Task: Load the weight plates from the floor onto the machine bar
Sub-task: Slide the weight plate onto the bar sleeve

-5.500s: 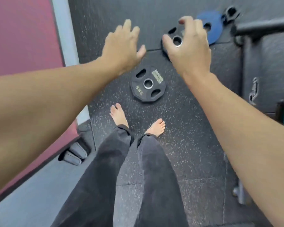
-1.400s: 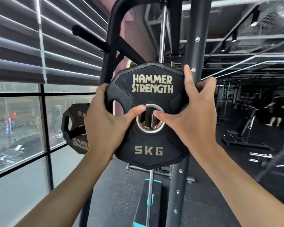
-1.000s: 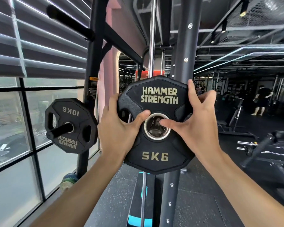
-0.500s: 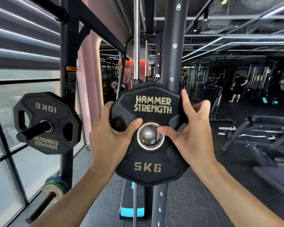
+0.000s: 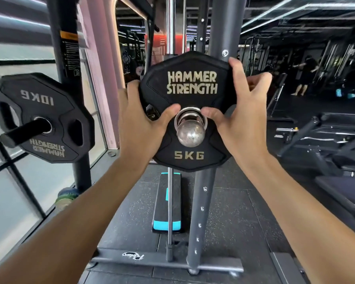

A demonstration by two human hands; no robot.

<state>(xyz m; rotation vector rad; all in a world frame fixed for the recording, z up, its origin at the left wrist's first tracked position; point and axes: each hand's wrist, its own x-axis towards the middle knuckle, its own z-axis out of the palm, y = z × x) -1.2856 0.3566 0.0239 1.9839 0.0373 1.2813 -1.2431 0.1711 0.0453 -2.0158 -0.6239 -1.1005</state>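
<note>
Your left hand [image 5: 139,124] and right hand [image 5: 242,111] clamp the 5KG plate [image 5: 190,111] by its rim, thumbs beside the hub, bar end [image 5: 190,131] poking through between them. Rigid, heavy: keep both grips.

The black rubber-coated polygonal weight plate [image 5: 190,111] at the centre carries "HAMMER STRENGTH" in pale gold letters on its upper face and "5KG" below its steel-ringed hole. The larger black polygonal plate [image 5: 42,117] on the dark peg at left shows "10KG" and "HAMMER STRENGTH", both upside down. A cursive logo on the grey steel base bar [image 5: 135,257] and the label on the black upright post [image 5: 70,52] are not legible.
</note>
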